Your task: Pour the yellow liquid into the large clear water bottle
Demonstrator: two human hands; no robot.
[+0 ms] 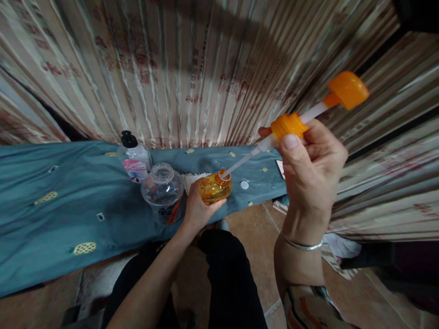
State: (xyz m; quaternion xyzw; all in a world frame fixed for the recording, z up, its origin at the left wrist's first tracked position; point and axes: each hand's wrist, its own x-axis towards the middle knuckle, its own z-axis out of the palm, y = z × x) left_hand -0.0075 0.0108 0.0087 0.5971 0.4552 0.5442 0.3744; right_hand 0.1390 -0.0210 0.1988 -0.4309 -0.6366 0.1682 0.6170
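My left hand grips the orange bottle; my right hand pinches the pump dispenser, its tube probably just inside the neck, which I keep vertical.

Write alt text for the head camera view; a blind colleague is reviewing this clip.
A person's right hand holds an orange plastic pump top, its clear dip tube reaching the mouth of a small amber bottle gripped by the left hand. Beside them, a clear empty bottle and a black-capped bottle stand on a blue-grey cloth.
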